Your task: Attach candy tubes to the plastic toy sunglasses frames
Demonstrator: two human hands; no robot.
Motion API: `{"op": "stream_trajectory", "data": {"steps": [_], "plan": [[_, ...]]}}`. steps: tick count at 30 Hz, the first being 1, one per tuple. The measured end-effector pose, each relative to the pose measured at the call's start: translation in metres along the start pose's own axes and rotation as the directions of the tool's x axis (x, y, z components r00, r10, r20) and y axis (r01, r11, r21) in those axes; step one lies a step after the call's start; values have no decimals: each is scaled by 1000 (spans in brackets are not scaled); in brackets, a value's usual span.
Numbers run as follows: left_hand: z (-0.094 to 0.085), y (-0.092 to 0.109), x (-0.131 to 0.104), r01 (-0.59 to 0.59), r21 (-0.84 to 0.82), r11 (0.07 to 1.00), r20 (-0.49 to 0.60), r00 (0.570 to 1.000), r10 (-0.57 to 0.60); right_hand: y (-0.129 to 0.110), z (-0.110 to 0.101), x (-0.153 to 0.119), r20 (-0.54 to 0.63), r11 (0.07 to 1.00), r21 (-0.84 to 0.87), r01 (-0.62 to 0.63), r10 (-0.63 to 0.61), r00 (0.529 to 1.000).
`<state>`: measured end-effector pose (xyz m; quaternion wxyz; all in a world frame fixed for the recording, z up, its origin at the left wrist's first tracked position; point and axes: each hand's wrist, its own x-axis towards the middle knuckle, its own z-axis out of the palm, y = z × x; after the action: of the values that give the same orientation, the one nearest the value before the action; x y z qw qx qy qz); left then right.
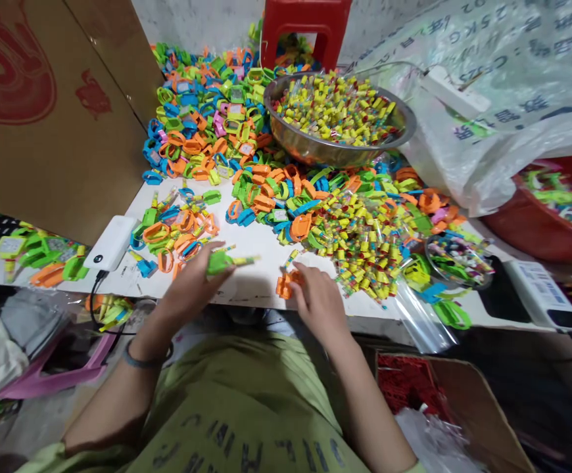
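My left hand (196, 284) pinches a green plastic toy watch (218, 262) above the white table (251, 282). A small yellow-capped tube (246, 260) sticks out from the watch to the right. My right hand (319, 299) has its thumb and fingers closed at an orange toy watch (284, 285) by the table's front edge. Just above that watch is another small tube (290, 257). Loose toy watches with tubes (180, 226) lie in a heap beyond my left hand. To the right of my right hand spreads a pile of yellow-capped tubes (359, 243).
A metal basin (315, 152) full of tubes stands at the back, before a red stool (306, 14). Many coloured watches (207, 118) cover the rear. A cardboard box (79, 151) and white power bank (112, 243) sit left; a small bowl (480, 279) and phone (503, 295) sit right.
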<state>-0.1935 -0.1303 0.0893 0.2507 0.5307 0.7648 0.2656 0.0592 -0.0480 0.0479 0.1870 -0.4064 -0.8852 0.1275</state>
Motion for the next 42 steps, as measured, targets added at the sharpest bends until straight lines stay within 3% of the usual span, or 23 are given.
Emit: {"op": "stream_trajectory", "data": {"steps": [4, 7, 10, 12, 14, 16, 19, 24, 29, 32, 37, 40, 42], "plan": [[-28, -30, 26, 16, 228, 973, -343, 937, 65, 21, -3, 26, 74, 995, -75, -67, 72, 995], [-24, -41, 37, -5, 345, 939, -419, 894, 158, 18, 3, 44, 169, 992, -124, -34, 54, 984], [11, -31, 34, -178, 351, 919, -307, 906, 292, 11, 11, 58, 209, 990, -139, -33, 62, 976], [46, -16, 26, -376, 244, 894, -142, 898, 416, 10, 16, 63, 193, 991, -120, -63, 85, 977], [80, 0, 18, -471, 125, 873, -29, 878, 478, 12, 18, 65, 161, 990, -105, -89, 105, 981], [106, 15, 15, -468, 73, 881, 48, 883, 466, 16, 19, 64, 95, 990, -60, -126, 131, 987], [125, 27, 19, -378, 53, 924, 106, 923, 371, 24, 17, 57, -38, 975, 117, -186, 192, 981], [124, 27, 28, -371, 11, 929, 150, 919, 365, 37, 15, 42, -58, 917, 335, -217, 250, 967], [119, 18, 23, -385, -48, 922, 225, 895, 385, 35, 20, 38, 71, 981, 157, -110, 100, 992], [114, 11, 14, -304, -130, 944, 257, 909, 328, 23, 23, 45, 170, 998, 10, -69, 66, 983], [94, 5, -6, -91, -353, 931, 256, 948, 190, 10, 35, 65, 159, 985, -166, -48, 75, 984], [80, 7, -15, -9, -509, 861, 210, 968, 134, 8, 40, 70, 100, 994, -99, -42, 52, 994], [72, 8, -19, 24, -588, 808, 192, 975, 110, 6, 38, 66, 26, 996, 82, -30, 28, 999]]}}
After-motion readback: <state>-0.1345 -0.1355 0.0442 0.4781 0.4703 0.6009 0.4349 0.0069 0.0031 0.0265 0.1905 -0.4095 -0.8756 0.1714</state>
